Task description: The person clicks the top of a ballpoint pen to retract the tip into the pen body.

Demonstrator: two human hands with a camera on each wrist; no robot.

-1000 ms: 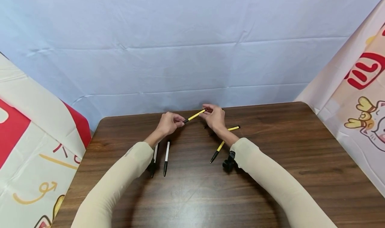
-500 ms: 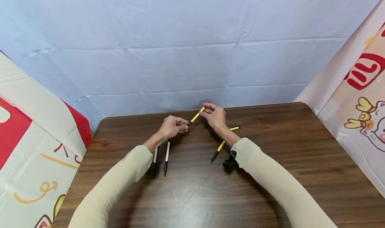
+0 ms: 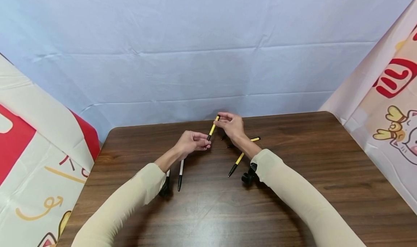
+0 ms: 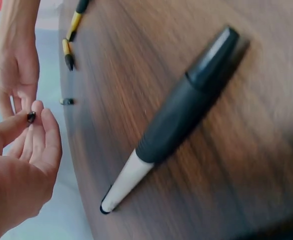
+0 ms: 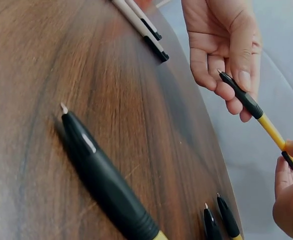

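A yellow pen with a black grip (image 3: 213, 129) is held between the two hands over the table's far edge. The left hand (image 3: 190, 143) pinches its black grip near the point, and the right hand (image 3: 232, 126) pinches the opposite end by the black clip. In the right wrist view the held pen (image 5: 271, 131) slants, its metal point bare beside the left thumb. Under the right forearm lies another yellow pen (image 3: 238, 163), with more yellow-and-black pens partly hidden by that hand. Near the left wrist, a white pen with a black grip (image 3: 180, 172) rests on the table.
A second white pen (image 3: 168, 173) is mostly covered by the left sleeve and wrist camera. The brown wooden table (image 3: 202, 210) ends at a pale cloth backdrop (image 3: 195, 73). Printed cloths hang on the left (image 3: 19, 189) and right (image 3: 400, 131).
The left hand has moved right and nearer the body, turning the yellow pen more upright in the head view. The right hand has barely shifted; both still hold the pen.
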